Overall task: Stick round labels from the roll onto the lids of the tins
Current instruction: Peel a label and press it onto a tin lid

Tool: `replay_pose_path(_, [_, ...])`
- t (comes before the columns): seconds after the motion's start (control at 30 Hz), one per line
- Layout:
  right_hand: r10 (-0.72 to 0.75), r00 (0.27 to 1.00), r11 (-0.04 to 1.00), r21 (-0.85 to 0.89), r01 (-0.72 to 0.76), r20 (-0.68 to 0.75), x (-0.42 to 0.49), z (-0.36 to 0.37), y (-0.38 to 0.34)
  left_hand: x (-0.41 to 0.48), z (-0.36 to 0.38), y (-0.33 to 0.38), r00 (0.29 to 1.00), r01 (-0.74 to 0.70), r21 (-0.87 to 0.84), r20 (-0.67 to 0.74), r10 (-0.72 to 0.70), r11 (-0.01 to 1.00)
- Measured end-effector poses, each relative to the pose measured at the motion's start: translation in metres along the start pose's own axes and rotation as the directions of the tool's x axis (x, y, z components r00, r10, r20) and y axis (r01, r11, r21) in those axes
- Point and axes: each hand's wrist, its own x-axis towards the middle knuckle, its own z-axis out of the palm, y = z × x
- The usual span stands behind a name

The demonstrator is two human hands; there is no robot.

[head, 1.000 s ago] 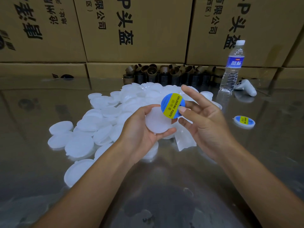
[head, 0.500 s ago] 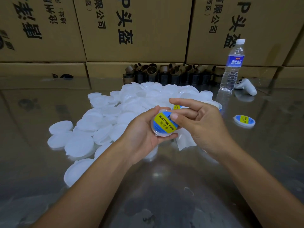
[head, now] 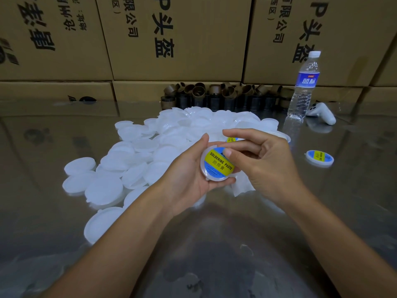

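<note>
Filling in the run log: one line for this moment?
left hand holds round white plastic lid | right hand thumb presses blue-and-yellow round label on

Lid pile (head: 133, 168) left on table (head: 354, 211), bottle (head: 304, 87) far right, boxes (head: 178, 37) behind

The right hand (head: 268, 162) hides most of a second label (head: 232, 139).

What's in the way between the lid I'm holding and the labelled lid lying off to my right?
Only your own right hand, whose thumb presses the label on the held lid; past it, bare table up to the labelled lid.
</note>
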Motion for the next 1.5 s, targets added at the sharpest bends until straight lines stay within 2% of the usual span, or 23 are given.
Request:
replay_pose_path(0.47, [-0.045,0.999,0.998,-0.052,0.044,-0.010,-0.0003,0.0012,0.0017,-0.0004,-0.0003,-0.0017,0.994,-0.016,-0.009,0.107,0.017,1.000])
replay_pose_path(0.77, [-0.046,0.999,0.997,-0.065,0.045,-0.016,-0.0005,0.0013,0.0005,0.0023,-0.0054,-0.0041,0.983,-0.078,-0.005,0.166,0.078,0.997])
replay_pose_path(1.23, [-0.045,0.998,0.995,-0.092,0.041,-0.049,-0.0009,0.0019,0.0004,0.0016,-0.0015,-0.0053,0.985,-0.120,0.099,0.135,0.106,0.988])
replay_pose_path(1.3, [-0.066,0.995,0.990,-0.128,0.057,-0.068,-0.0020,0.0033,0.0007,0.0014,-0.0008,-0.0060,0.985,-0.127,0.098,0.127,0.114,0.987])
replay_pose_path(1.43, [-0.197,0.974,0.907,-0.399,0.137,-0.114,-0.0055,0.0080,0.0023,0.0011,-0.0010,-0.0068,0.990,-0.129,0.063,0.072,0.124,0.990])
replay_pose_path(1.5, [-0.219,0.963,0.878,-0.463,0.124,-0.156,-0.0051,0.0064,0.0036,0.0011,-0.0004,-0.0067,0.991,-0.128,0.051,0.050,0.125,0.990])
